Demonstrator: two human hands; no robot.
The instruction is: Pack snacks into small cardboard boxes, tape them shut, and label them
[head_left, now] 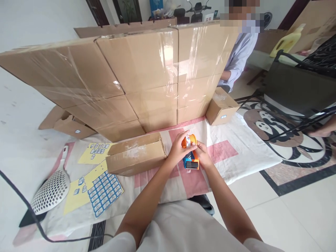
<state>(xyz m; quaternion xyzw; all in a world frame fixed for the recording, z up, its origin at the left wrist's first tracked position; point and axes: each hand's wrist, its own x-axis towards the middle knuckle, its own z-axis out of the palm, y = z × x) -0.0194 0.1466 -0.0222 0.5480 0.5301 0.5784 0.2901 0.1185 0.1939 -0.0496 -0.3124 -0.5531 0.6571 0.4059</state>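
Note:
Both my hands meet on an orange and blue tape dispenser held just above a white and pink cloth on the floor. My left hand wraps the orange roll end from the left. My right hand grips the dispenser from the right. A long, narrow cardboard box with clear tape on its top lies just left of my left hand.
A wall of taped cardboard boxes stands behind. A small box sits to the right, beside a seated person's sleeve. Yellow label sheets and a white perforated scoop lie left. A dark chair stands right.

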